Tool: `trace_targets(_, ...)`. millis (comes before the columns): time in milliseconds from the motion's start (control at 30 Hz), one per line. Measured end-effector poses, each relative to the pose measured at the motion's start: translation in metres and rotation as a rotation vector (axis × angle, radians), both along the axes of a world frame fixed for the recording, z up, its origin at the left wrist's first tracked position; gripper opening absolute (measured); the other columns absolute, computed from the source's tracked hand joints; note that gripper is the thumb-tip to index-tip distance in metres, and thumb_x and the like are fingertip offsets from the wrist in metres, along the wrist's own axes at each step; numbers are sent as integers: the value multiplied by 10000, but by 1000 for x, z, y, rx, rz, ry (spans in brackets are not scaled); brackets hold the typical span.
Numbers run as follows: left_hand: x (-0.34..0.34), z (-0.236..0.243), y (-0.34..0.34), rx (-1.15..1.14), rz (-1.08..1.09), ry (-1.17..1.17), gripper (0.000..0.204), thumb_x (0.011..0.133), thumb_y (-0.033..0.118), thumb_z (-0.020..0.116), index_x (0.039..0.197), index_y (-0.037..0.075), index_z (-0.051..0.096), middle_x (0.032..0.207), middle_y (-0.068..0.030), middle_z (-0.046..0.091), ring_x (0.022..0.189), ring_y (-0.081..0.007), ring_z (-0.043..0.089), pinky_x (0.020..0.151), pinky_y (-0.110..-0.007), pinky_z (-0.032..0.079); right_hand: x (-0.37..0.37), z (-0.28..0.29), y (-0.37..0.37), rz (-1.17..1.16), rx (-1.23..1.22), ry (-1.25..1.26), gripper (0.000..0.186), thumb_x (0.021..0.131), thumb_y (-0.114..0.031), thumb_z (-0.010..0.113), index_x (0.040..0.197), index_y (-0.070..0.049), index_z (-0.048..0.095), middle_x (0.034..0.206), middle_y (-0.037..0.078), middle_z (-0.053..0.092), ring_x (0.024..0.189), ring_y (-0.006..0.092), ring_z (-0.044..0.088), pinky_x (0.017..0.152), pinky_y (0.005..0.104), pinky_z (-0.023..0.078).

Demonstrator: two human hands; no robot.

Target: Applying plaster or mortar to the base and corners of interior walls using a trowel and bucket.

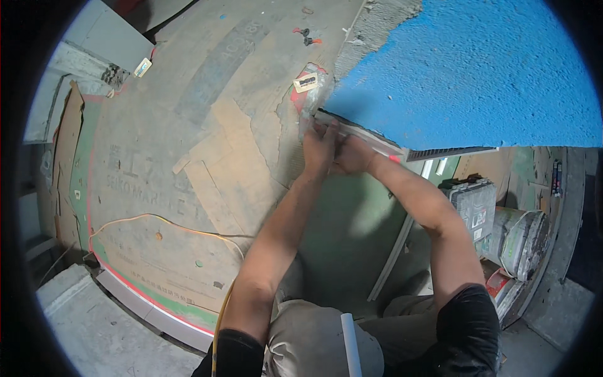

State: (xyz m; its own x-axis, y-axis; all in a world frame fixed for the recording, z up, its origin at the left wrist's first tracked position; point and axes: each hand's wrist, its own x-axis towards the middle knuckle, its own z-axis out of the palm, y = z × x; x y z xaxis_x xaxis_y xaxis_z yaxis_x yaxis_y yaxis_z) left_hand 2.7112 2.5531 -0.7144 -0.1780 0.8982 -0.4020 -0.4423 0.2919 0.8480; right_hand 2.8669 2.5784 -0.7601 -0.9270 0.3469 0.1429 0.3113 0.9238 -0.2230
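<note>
Along the lower edge of the blue-coated wall point(477, 75) runs a pale, narrow trim strip point(377, 142). My left hand point(320, 149) is at its far left end, fingers closed against it near the wall corner. Close beside, my right hand point(353, 154) is curled just under the strip. Its fingertips are partly hidden, and what they grip cannot be made out. A small reddish patch point(394, 158) shows on the strip to the right of the hands. Farther right, a dark ribbed edge point(449, 152) continues beneath the wall.
Taped brown protective board point(151, 169) covers the floor to the left, with torn cardboard point(220, 144) on it. A yellow cable point(151, 215) curves across it. At right stand a grey tool case point(472, 204) and a dirty bucket point(516, 239). A long pale strip point(391, 259) lies near my legs.
</note>
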Motion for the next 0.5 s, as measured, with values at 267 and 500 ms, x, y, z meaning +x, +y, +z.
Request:
trace_targets(267,-19,3,-2,-30,-65,319,541,1031,253,740,1412,-83,553,1039,-170,745,973,-260,728,859,-409,568,-32,42,1,26,31,-358,434,1007,-456,580,1188,-114,777,1163,143,785,1170,362,711,1103,561,495)
trace_targets(500,-19,-11,-30,68,-33,290,622,1060,310,701,1552,-7,491,1264,-243,732,1212,-320,703,1044,-432,524,-3,111,-104,33,-511,-653,459,1024,-494,601,1219,-102,738,1044,174,764,996,406,740,902,555,588)
